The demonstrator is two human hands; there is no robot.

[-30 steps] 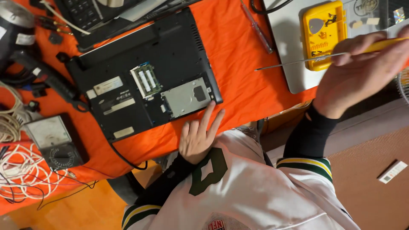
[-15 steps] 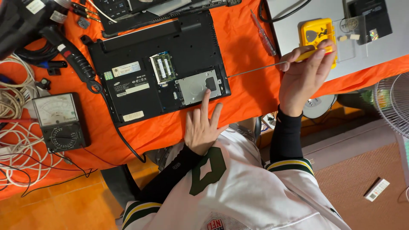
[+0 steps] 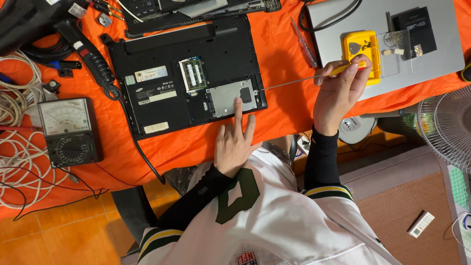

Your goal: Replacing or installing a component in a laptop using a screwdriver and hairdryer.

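A black laptop (image 3: 162,54) lies bottom-up on the orange cloth, its cover off, showing green memory sticks (image 3: 193,73) and a silver hard drive (image 3: 231,95). My left hand (image 3: 235,140) rests at the laptop's near edge, one finger stretched onto the hard drive. My right hand (image 3: 338,91) grips a long screwdriver with a yellow handle (image 3: 343,68); its thin shaft (image 3: 289,83) points left, the tip at the laptop's right edge beside the drive.
A grey closed laptop (image 3: 431,54) at right carries a yellow box (image 3: 363,49) and a black drive. An analog multimeter (image 3: 68,130), white cables (image 3: 14,162) and a black tool (image 3: 88,54) lie left. A fan (image 3: 446,127) stands at right.
The view shifted, bringing the laptop nearer the centre. My left hand slid forward until a finger lies on the hard drive. My right hand swung the screwdriver tip toward the laptop's right edge.
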